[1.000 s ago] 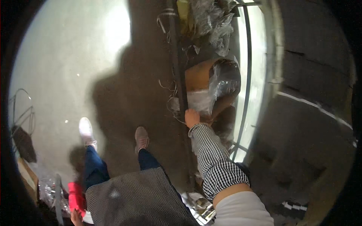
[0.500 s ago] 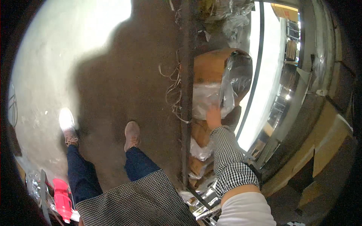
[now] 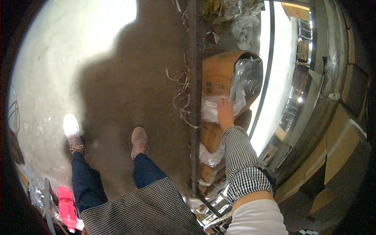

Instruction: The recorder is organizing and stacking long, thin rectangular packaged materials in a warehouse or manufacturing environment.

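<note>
Bare right hand (image 3: 225, 112) at near side of brown open-ended cardboard box (image 3: 217, 72), fingers extended, back up. Right forearm (image 3: 239, 154), black-and-white checked sleeve, stretched toward box. Left hand (image 3: 84, 232) just a sliver, pose unreadable.

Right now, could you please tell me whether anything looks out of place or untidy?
Yes: pale loose strands tangle in loops along the left side of the dark rail, looking untidy rather than neatly bundled. To its right, crumpled clear film lies bunched over part of the brown carton, near the right hand.
</note>
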A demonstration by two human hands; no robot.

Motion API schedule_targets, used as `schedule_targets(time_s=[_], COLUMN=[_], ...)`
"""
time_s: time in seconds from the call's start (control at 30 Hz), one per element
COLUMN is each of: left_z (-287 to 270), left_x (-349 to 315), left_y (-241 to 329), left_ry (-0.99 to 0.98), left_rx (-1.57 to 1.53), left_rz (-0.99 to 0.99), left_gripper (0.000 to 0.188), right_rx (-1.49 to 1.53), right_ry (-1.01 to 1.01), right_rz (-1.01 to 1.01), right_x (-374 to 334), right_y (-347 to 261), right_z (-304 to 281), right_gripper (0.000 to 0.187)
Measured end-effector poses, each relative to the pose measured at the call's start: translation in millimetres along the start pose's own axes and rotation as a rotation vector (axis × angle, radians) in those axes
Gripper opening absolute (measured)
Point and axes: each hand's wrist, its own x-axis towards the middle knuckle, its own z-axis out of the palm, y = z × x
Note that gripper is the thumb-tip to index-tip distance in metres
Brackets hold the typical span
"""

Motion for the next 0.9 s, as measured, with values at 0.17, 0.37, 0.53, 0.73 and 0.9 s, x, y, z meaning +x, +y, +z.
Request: schedule_targets(time_s=[0.17, 0.37, 0.53, 0.73, 0.9], left_z=[-44, -46, -65, -65, 73], left_x=[-27, -36, -53, -48, -116], left_y=[10, -1, -7, 59, 226], left_ry=[0.090, 0.100, 0.126, 0.048, -0.093], left_rx=[0.040, 0.058, 0.051, -0.028, 0.077], left_rz=[-0.001, -0.035, -0.045, 0.232, 0.495], left_gripper=[0.034, 0.036, 0.037, 0.038, 0.036], right_rx=[0.065, 0.145, 0.133, 0.751, 1.494], right_ry=[0.297, -0.017, 0.225, -0.205, -0.121], right_rz=[0.007, 0.061, -0.139, 0.131, 0.005], right_x=[35, 13, -23, -52, -91], right_y=[-37, -29, -32, -97, -127], right_z=[-59, 1, 49, -70, -378], right_gripper=[0.051, 0.043, 0.030, 0.020, 0.041])
